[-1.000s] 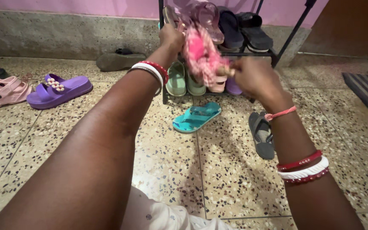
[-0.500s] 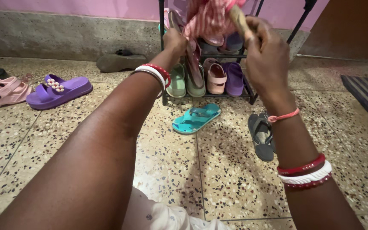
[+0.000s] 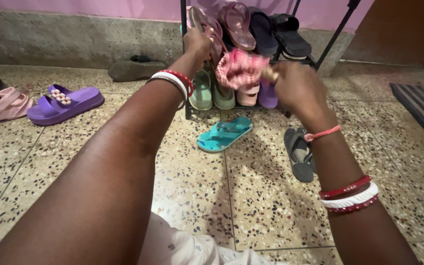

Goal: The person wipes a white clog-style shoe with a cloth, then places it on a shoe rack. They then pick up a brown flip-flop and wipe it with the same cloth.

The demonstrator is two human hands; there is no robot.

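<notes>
- One pink checked cloth [image 3: 240, 67] was bunched in front of the shoe rack [image 3: 188, 98], level with its lower tier and just left of the right hand [image 3: 295, 88].
- The right hand was closed round one end of that cloth, where something pale and stick-like showed at the fingers; what it was could not be told.
- The left hand [image 3: 197, 43] reached higher, fingers closed on one pinkish sandal [image 3: 211, 30] standing on edge on the rack's upper tier, just above and left of the cloth.
- Both forearms stretched forward from the camera, the left one long and straight, the right bent in at the wrist; each wrist bore red and white bangles, and the right also a thin pink thread.
- The upper tier held about four more sandals, from pink to dark; the lower tier showed two pale green ones, one pink and one purple.
- On the speckled floor lay one teal flip-flop [image 3: 225, 133] below the cloth, a pair of black flip-flops [image 3: 299, 154] beside the right forearm, and to the left one purple slide [image 3: 65, 102], one pink clog [image 3: 1, 105] and one dark sandal [image 3: 132, 69] by the wall.
</notes>
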